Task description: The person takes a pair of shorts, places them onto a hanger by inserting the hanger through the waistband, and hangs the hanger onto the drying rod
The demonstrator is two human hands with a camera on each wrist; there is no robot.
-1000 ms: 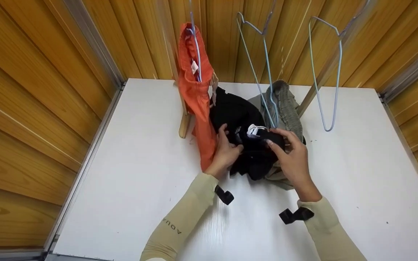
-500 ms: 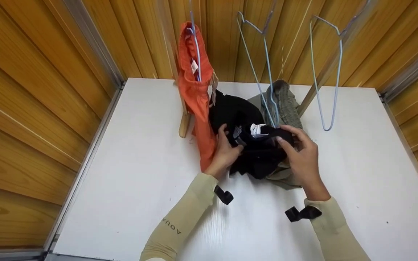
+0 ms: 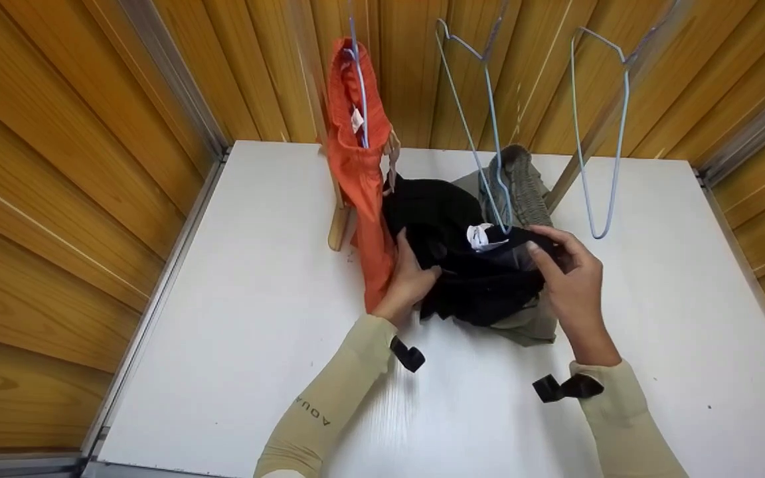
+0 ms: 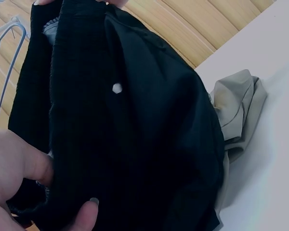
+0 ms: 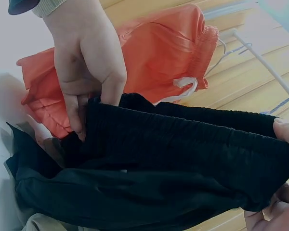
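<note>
A pair of black elastic-waist pants [image 3: 489, 299] is held between both hands above the white table, its waistband spread sideways. My left hand [image 3: 412, 275] grips the waistband's left end, thumb on one face and fingers inside in the left wrist view. At the opposite end my right hand [image 3: 575, 285] pinches the band between thumb and fingers. A white label [image 3: 479, 238] shows inside the waist. The middle blue wire hanger [image 3: 493, 106] hangs with its lower end right at the waist opening, beside the label.
Orange pants [image 3: 359, 172] hang on a hanger close to my left forearm. Grey-green pants [image 3: 522, 179] lie behind and under the black ones. To the right hangs another wire hanger [image 3: 623, 106], with a wooden post [image 3: 582, 156] near it. Wood-patterned walls enclose the table [image 3: 256, 372].
My right hand has shifted rightward with its end of the waistband, stretching the black pants wider. The left hand has stayed almost in place, and the label has moved slightly right.
</note>
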